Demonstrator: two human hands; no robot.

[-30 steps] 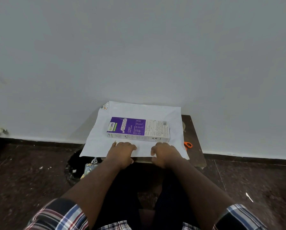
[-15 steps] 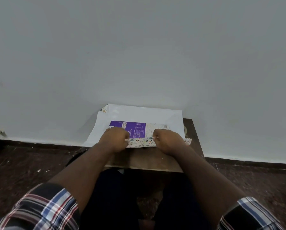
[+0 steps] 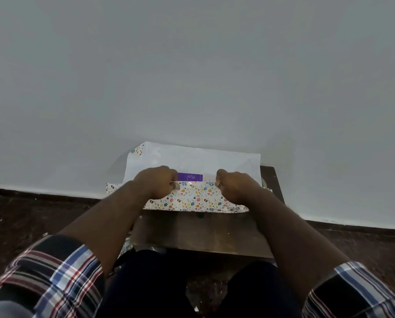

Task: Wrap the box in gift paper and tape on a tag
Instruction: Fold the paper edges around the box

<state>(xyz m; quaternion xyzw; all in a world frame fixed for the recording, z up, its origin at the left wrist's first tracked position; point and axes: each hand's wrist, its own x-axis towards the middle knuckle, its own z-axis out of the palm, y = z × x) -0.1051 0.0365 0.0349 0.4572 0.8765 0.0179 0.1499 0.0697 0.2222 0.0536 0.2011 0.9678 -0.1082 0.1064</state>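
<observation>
A sheet of gift paper (image 3: 198, 197) lies on a small wooden table (image 3: 198, 230), white side up, its near edge folded up to show a colourful printed side. Only a purple strip of the box (image 3: 190, 176) shows above that fold, between my hands. My left hand (image 3: 156, 183) pinches the folded edge at the box's left end. At the right end, my right hand (image 3: 234, 185) pinches the same edge. The far part of the paper runs up against the wall. No tag or tape is in view.
A grey wall (image 3: 191, 76) rises right behind the table. Dark floor (image 3: 31, 216) spreads on both sides. My knees sit under the table's near edge.
Both hands took the paper's near edge and drew it up and over the box, which is now mostly covered. The scissors at the right are no longer visible.
</observation>
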